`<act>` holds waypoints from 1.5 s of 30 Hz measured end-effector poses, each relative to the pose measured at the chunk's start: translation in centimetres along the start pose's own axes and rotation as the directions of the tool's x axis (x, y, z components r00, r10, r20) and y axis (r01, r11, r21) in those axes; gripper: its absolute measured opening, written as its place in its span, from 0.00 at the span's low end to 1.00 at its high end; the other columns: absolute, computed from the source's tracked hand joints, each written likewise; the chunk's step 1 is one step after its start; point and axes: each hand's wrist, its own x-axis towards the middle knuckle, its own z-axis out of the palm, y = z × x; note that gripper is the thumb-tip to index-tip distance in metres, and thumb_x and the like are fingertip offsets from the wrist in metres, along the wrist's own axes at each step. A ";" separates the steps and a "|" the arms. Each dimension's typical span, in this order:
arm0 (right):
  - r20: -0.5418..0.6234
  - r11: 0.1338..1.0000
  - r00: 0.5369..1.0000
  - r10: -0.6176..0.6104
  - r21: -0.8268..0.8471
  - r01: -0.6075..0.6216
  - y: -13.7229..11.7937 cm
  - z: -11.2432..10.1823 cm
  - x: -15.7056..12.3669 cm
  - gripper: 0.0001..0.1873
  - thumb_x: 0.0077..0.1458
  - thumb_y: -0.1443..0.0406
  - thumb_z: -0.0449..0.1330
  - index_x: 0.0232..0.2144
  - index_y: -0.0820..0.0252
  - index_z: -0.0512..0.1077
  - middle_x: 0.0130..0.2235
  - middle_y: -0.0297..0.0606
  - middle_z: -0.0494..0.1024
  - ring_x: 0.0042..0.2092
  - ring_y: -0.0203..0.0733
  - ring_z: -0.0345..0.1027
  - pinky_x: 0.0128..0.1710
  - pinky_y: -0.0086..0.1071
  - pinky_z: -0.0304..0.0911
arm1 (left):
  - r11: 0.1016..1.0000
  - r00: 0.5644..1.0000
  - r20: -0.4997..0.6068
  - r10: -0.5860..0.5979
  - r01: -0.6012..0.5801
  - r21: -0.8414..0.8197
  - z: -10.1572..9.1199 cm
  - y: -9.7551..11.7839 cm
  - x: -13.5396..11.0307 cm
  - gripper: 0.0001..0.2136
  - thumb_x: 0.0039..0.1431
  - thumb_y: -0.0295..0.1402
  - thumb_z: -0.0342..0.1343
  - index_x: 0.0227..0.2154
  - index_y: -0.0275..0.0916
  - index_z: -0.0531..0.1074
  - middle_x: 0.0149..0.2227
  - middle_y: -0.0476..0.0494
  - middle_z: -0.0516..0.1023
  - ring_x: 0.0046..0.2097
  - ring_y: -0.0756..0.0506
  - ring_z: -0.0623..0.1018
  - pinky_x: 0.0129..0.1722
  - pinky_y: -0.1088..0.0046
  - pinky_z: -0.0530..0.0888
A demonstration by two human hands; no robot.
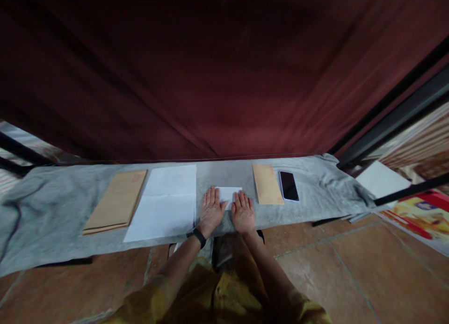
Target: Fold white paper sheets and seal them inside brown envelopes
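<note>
A small folded white paper [228, 193] lies flat on the grey cloth in front of me. My left hand [211, 209] rests flat on its left end, fingers stretched out and pointing away from me. On the right end lies my right hand [243, 212], also flat with its fingers extended. Both palms press down and cover parts of the paper. Left of my hands are large white sheets [166, 198] with a faint crease across them. To the right lies a brown envelope [268, 183].
A stack of brown envelopes [115, 200] lies farther left on the grey cloth [52, 212]. A phone [289, 186] sits at the right. Behind the bench hangs a dark red curtain [224, 104], with a black metal post [396, 118] at the right. Tiled floor [315, 268] shows below.
</note>
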 end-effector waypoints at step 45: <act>0.065 0.968 0.974 -0.217 -0.114 0.223 2.0 0.1 2.3 0.27 0.71 0.58 0.48 0.67 0.62 0.60 0.69 0.48 0.60 0.69 0.53 0.54 0.66 0.48 0.49 | 0.959 0.945 0.237 0.224 -0.257 0.117 -3.9 -0.7 -2.1 0.21 0.60 0.17 0.45 0.54 0.29 0.71 0.56 0.25 0.73 0.58 0.37 0.72 0.55 0.58 0.72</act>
